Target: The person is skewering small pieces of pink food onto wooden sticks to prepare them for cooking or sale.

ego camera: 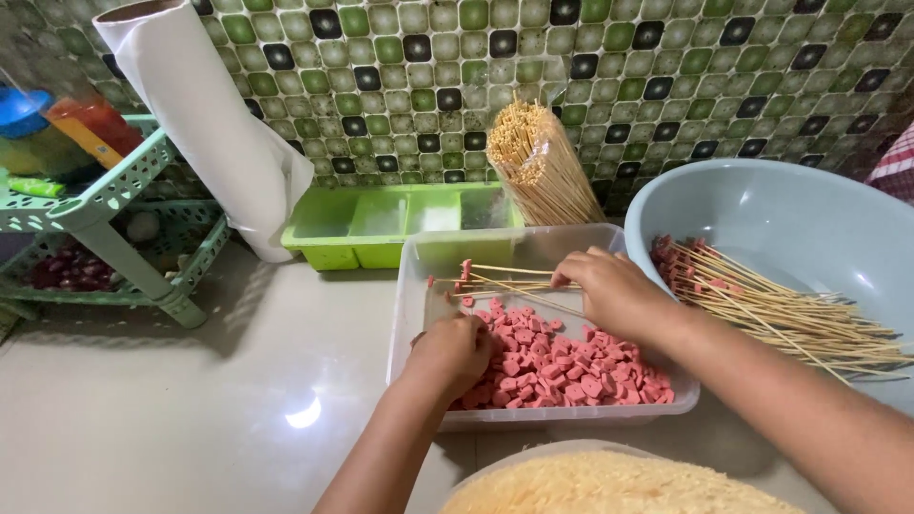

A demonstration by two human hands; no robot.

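My left hand reaches into a clear plastic tub, its fingers closed down among several small pink sausage pieces; whether it grips one is hidden. My right hand holds a bunch of thin bamboo skewers level over the tub, their tips pointing left and carrying a few pink pieces. A pale blue basin on the right holds many finished skewers lying across its rim.
A bundle of bare skewers in a clear bag leans on the tiled wall. A green divided tray, a white paper roll and a green rack stand at the left. A bowl of yellow shreds sits near me.
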